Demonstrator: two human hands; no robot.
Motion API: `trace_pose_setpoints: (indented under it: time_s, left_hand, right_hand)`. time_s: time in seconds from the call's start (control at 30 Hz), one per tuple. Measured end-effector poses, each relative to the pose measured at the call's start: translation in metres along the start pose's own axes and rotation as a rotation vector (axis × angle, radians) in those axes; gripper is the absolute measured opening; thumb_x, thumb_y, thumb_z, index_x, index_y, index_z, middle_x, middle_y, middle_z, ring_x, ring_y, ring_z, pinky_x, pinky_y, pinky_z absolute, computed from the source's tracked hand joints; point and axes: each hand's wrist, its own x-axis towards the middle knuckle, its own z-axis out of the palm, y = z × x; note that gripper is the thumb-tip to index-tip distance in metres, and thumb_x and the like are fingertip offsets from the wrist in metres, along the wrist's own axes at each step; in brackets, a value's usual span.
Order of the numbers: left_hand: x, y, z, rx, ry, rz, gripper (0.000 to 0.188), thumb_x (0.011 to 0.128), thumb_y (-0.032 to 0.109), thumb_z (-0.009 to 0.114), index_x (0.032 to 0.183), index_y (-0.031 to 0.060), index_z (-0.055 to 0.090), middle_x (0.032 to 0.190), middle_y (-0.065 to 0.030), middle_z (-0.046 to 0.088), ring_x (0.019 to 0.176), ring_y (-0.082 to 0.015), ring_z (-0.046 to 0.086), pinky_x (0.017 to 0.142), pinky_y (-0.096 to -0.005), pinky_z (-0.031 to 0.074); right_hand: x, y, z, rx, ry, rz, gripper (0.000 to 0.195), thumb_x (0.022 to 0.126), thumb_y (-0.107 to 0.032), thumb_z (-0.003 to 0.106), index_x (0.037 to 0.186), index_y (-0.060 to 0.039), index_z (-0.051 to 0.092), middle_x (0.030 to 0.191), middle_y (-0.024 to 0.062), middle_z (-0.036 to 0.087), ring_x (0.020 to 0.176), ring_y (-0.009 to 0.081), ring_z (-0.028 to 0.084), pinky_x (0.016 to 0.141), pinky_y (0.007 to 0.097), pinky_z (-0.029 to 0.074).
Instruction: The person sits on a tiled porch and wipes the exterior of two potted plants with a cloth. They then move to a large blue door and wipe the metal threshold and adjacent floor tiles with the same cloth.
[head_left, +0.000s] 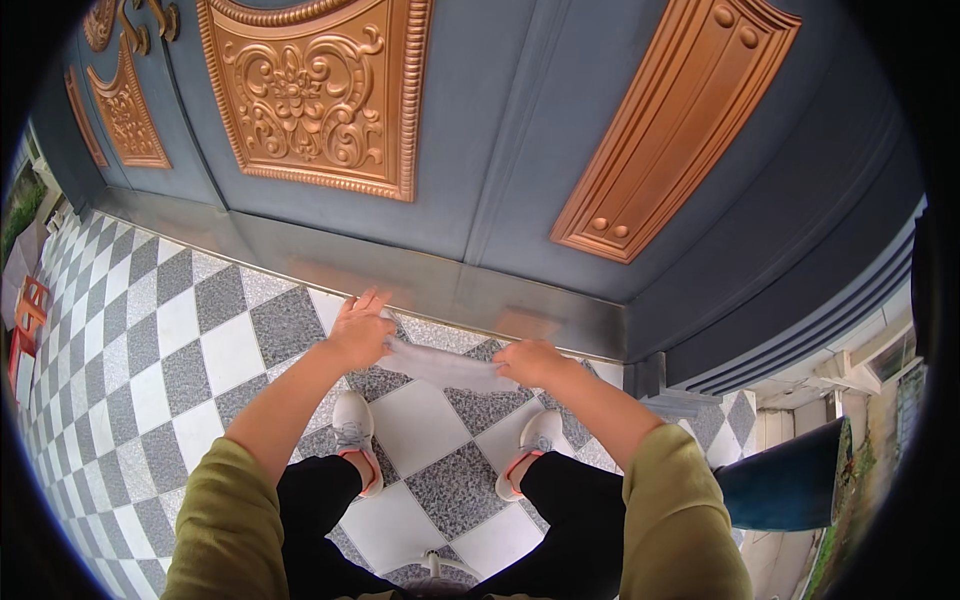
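Note:
A thin whitish cloth (446, 367) hangs stretched between my two hands, sagging a little in the middle. Its left end is gripped by my left hand (364, 330), whose upper fingers extend towards the door. My right hand (531, 363) pinches the other end between thumb and fingers. Both hands are above the tiled floor, close to the metal sill of a dark grey-blue door (480, 150). Whether the cloth touches the floor, I cannot tell.
Copper-coloured ornamental panels (307, 97) decorate the door, with handles (139, 34) at upper left. Checkered tiles (225, 352) spread around my shoes (352, 427). A blue planter (784, 480) stands at right, an orange stool (31, 304) at far left. A white curved fixture (433, 561) lies between my legs.

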Motion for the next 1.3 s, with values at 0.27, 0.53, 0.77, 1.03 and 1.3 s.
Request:
trace_pose_setpoints:
  time_s: [0.27, 0.53, 0.77, 1.03, 1.3]
  left_hand:
    - [0.087, -0.04, 0.009, -0.045, 0.057, -0.084, 0.023, 0.069, 0.023, 0.061, 0.087, 0.01, 0.056, 0.083, -0.0087, 0.059, 0.095, -0.0246, 0.049, 0.095, -0.0425, 0.025]
    - [0.138, -0.038, 0.094, -0.137, 0.115, 0.013, 0.037, 0.072, 0.025, 0.06, 0.105, 0.0094, 0.049, 0.101, -0.0068, 0.053, 0.103, -0.0234, 0.044, 0.092, -0.0419, 0.027]
    - [0.146, -0.016, 0.199, -0.26, -0.145, -0.035, 0.05, 0.076, 0.023, 0.057, 0.121, 0.0111, 0.038, 0.129, -0.0093, 0.03, 0.122, -0.0272, 0.025, 0.1, -0.042, 0.02]
    - [0.159, -0.022, 0.225, -0.316, -0.235, -0.209, 0.054, 0.079, 0.026, 0.052, 0.128, 0.017, 0.03, 0.136, -0.0128, 0.018, 0.126, -0.0317, 0.014, 0.102, -0.042, 0.015]
    - [0.19, 0.033, 0.245, -0.25, -0.225, -0.118, 0.058, 0.08, 0.033, 0.05, 0.128, 0.0107, 0.027, 0.136, -0.0142, 0.017, 0.125, -0.0351, 0.015, 0.101, -0.0438, 0.013]
  right_hand:
    - [0.106, 0.059, -0.021, -0.156, 0.311, 0.018, 0.024, 0.079, -0.016, 0.046, 0.098, -0.0212, 0.058, 0.092, 0.005, 0.061, 0.092, 0.0204, 0.054, 0.079, 0.0361, 0.039]
    - [0.179, 0.133, 0.009, -0.23, 0.625, 0.122, 0.037, 0.075, -0.009, 0.045, 0.111, -0.0187, 0.051, 0.117, 0.0049, 0.048, 0.112, 0.0206, 0.039, 0.087, 0.0359, 0.034]
    - [0.255, 0.158, 0.118, 0.347, 0.321, 0.426, 0.062, 0.078, -0.033, 0.048, 0.132, -0.03, 0.017, 0.135, 0.0182, 0.017, 0.123, 0.0391, 0.019, 0.096, 0.0482, 0.024]
    - [0.312, 0.06, 0.083, 0.277, 0.195, 0.545, 0.057, 0.08, -0.046, 0.043, 0.13, -0.0374, 0.018, 0.139, 0.0144, 0.007, 0.125, 0.0427, 0.003, 0.098, 0.0539, 0.007]
    - [0.308, 0.128, 0.105, 0.037, 0.381, -0.046, 0.043, 0.083, -0.042, 0.04, 0.124, -0.035, 0.034, 0.139, 0.0057, 0.014, 0.127, 0.033, 0.009, 0.102, 0.0458, 0.006]
